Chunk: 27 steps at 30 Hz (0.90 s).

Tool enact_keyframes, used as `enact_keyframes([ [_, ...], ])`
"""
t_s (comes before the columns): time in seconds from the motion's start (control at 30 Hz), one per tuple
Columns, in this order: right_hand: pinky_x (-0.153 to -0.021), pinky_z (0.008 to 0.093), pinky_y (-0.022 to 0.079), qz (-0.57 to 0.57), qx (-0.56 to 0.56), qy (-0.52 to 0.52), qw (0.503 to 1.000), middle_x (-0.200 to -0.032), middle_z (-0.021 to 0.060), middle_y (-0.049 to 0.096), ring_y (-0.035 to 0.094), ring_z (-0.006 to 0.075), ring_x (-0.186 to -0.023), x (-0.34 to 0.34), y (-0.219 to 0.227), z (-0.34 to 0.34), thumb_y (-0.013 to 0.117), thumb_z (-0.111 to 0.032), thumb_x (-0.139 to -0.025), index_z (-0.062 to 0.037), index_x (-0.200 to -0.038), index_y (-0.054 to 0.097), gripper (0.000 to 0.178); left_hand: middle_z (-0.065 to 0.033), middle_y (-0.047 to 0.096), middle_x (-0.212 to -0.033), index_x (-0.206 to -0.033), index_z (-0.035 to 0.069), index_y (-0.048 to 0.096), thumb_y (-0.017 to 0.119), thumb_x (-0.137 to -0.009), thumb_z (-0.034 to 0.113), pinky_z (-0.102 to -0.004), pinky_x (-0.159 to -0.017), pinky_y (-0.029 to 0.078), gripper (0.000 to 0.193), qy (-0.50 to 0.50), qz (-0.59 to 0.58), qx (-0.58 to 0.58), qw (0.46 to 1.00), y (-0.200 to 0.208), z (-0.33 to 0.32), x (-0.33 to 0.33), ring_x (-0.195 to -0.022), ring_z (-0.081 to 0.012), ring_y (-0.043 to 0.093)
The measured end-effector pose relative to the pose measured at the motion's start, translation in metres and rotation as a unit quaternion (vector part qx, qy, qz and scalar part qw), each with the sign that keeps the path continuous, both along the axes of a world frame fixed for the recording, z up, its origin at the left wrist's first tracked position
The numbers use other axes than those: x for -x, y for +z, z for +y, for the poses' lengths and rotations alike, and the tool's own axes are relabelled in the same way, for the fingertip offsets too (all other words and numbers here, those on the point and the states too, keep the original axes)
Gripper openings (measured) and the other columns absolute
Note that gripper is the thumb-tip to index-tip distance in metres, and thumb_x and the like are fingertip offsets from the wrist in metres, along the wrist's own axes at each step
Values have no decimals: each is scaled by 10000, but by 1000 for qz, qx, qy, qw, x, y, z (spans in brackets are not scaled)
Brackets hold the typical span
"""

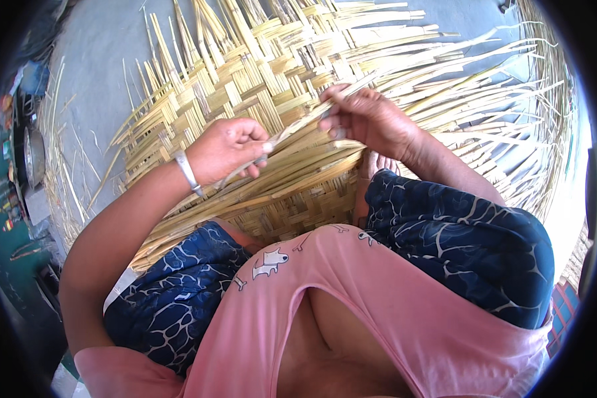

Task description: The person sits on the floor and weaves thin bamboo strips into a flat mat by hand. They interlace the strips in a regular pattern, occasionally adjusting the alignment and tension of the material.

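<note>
A thin pale split strip (303, 122) runs between my two hands above the weaving. My left hand (229, 149), with a silver-coloured bangle at the wrist, pinches its lower left part between thumb and fingers. Further right and a little farther off, my right hand (371, 118) grips the same strip, its free end pointing to the upper right. Below and beyond the hands lies a broad woven mat (245, 86) of flat yellowish strips, with loose ends fanning out at the far side and right. A bundle of long loose strips (292, 169) lies across its near part.
My bare foot (383, 161) rests at the near edge of the weaving, between my bent knees. Grey floor (89, 99) shows at the left with scattered thin strips. A heap of thin stalks (544, 119) stands along the right. Several household things and a round dark vessel (34, 156) are at the far left.
</note>
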State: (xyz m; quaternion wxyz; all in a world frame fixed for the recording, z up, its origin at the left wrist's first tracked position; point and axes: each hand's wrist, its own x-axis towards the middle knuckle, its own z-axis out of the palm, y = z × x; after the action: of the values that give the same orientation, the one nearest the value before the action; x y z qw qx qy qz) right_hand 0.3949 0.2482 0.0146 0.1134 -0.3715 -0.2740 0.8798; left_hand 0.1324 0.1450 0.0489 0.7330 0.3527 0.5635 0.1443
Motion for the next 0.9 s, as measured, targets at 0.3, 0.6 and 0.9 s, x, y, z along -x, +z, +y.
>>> enact_keyframes([
  [0.3, -691, 251, 523, -60, 15, -7, 998, -828, 92, 667, 650, 126, -724, -3, 1, 8, 581, -261, -933, -6, -1039, 590, 277, -2, 619, -787, -929, 14, 634, 670, -864, 175, -211, -572, 458, 177, -97, 54, 0, 994, -3, 16, -15, -668, -59, 552],
  [0.6, -662, 236, 497, -16, 79, -2, 997, -823, 31, 641, 608, 93, -723, -1, 8, -16, 578, -190, -934, -57, -1018, 606, 160, 6, 593, -741, -903, 68, 576, 656, -876, 193, -208, -529, 452, 151, 3, -91, 105, 990, 1, 42, -46, -626, -71, 576],
  [0.9, -589, 211, 456, -98, -45, -2, 994, -749, 26, 615, 565, 80, -624, -3, -5, -25, 650, -187, -891, -77, -860, 548, 154, 11, 584, -755, -884, 80, 537, 657, -873, 181, -211, -517, 480, 157, -80, 7, 45, 996, -9, 46, -62, -623, -70, 575],
])
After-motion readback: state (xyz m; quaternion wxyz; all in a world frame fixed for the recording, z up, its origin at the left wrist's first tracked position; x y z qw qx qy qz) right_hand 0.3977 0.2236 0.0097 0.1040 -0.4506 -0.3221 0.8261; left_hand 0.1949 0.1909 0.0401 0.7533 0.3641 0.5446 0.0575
